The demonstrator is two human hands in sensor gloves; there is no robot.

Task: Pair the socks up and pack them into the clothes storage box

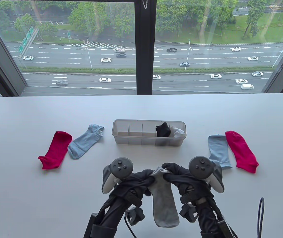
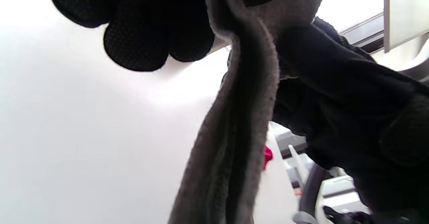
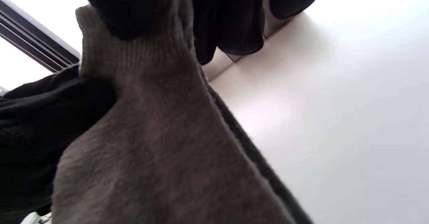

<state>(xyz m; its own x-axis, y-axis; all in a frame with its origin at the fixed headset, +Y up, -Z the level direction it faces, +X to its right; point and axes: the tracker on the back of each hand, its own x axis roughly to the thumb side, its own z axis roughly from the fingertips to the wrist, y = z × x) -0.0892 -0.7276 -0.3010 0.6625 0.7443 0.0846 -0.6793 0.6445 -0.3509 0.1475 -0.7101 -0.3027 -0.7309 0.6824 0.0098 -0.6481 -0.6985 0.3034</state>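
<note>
A grey sock [image 1: 163, 198] is hanging at the bottom centre of the table view, long axis vertical, cuff up, toe toward the lower edge; whether it is one sock or two layered I cannot tell. The left hand [image 1: 141, 179] and right hand [image 1: 178, 176] are both pinching its cuff, fingers curled, knuckles nearly meeting. Above, mid-frame, the box [image 1: 149, 141] is holding one black bundle [image 1: 163, 129] and one white bundle [image 1: 177, 132] in its two right compartments. Two red socks [image 1: 55, 150] [image 1: 241, 151] and two blue socks [image 1: 85, 141] [image 1: 219, 150] are lying flat, one pair-half each side.
</note>
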